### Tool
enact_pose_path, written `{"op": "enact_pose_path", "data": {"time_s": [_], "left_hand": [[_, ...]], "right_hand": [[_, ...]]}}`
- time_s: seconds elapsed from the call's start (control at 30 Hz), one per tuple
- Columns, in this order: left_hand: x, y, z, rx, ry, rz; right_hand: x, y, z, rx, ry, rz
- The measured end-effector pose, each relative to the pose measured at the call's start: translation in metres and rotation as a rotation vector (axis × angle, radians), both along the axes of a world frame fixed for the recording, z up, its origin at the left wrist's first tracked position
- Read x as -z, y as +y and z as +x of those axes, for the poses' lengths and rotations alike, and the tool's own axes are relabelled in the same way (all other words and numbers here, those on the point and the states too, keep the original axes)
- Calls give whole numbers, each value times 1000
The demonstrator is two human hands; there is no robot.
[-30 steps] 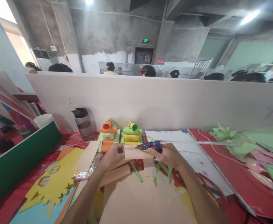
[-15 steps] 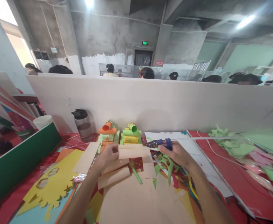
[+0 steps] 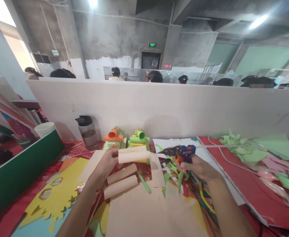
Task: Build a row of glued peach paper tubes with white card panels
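Note:
My left hand (image 3: 111, 161) pinches the left end of a rolled piece of beige paper (image 3: 134, 156), held above the desk. In my right hand (image 3: 192, 166) is a blue glue gun (image 3: 180, 150), its nozzle pointing left towards the roll but apart from it. A clear glue stick (image 3: 215, 146) juts from its back. Below the held roll lie two more beige paper rolls (image 3: 121, 187) and a thin green paper tube (image 3: 143, 182). Beige sheets (image 3: 136, 214) cover the desk in front of me.
Two paper models, one orange and green (image 3: 113, 136), one green and yellow (image 3: 139, 138), stand behind my hands. A water bottle (image 3: 87, 133) is left of them. Cut yellow paper (image 3: 58, 189), a green board (image 3: 28, 168) and green scraps (image 3: 243, 149) lie around. A white partition (image 3: 159, 108) rises behind.
My left hand has moved left with the paper roll, away from the lower rolls. My right hand and the glue gun have shifted right and the gun shows more fully.

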State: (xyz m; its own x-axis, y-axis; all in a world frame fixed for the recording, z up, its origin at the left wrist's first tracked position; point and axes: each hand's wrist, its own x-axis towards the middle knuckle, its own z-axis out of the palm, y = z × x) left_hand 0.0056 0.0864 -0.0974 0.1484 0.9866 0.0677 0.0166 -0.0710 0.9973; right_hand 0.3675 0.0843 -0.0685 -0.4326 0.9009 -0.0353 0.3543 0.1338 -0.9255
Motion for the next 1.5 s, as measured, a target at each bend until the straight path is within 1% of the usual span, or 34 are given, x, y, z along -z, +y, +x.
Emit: {"op": "enact_pose_path", "data": {"time_s": [0.07,0.13,0.2,0.27,0.37,0.4,0.47,0.57,0.67,0.73,0.8,0.9,0.97,1.03,1.07,1.1,1.17,1.23,1.27,1.33,1.4,1.5], "left_hand": [[-3,-3,-3,-33,-67,-15],[-4,-4,-7,-45,-118,-20],[-4,-2,-12,-45,-152,-6],[-2,1,-17,-43,-161,-3],[1,5,-21,-54,-146,-10],[1,6,-22,-52,-142,-8],[1,5,-21,-46,-138,-1],[-4,2,-17,-42,-136,-3],[-9,-2,-14,-18,-140,-4],[-10,-3,-12,-4,-148,1],[-10,-4,-10,-4,-148,2],[-8,-4,-9,-24,-148,0],[-8,-3,-8,-25,-146,-2],[-8,-3,-9,-12,-144,-1],[-8,-3,-9,-3,-144,-1],[-8,-3,-9,-1,-150,2],[-9,-4,-9,0,-165,7],[-10,-4,-9,3,-171,12],[-11,-4,-9,8,-170,15],[-12,-4,-9,23,-160,19],[-13,-4,-9,17,-155,18],[-10,-2,-8,-6,-157,5]], "right_hand": [[-5,-4,4,26,-151,-64],[-12,-7,0,36,-288,-121],[-17,-8,-9,-13,-368,-155],[-19,-8,-21,-97,-419,-118],[-14,-6,-35,-175,-534,17],[-11,-5,-39,-196,-574,46],[-7,-6,-46,-258,-637,59],[-3,-9,-59,-357,-732,50],[-2,-16,-76,-421,-826,-19],[1,-19,-88,-439,-924,-97],[5,-20,-98,-439,-1033,-137],[5,-20,-102,-438,-1082,-98],[-3,-20,-95,-427,-1049,-42],[-17,-23,-84,-379,-1027,22],[-26,-26,-77,-349,-1021,32],[-34,-30,-70,-305,-1021,37],[-50,-36,-57,-153,-1037,55],[-58,-40,-45,-2,-1066,98],[-59,-40,-41,65,-1091,104],[-53,-35,-33,145,-1147,77],[-41,-25,-28,132,-1161,11],[-20,-9,-30,84,-1055,-123]]}}
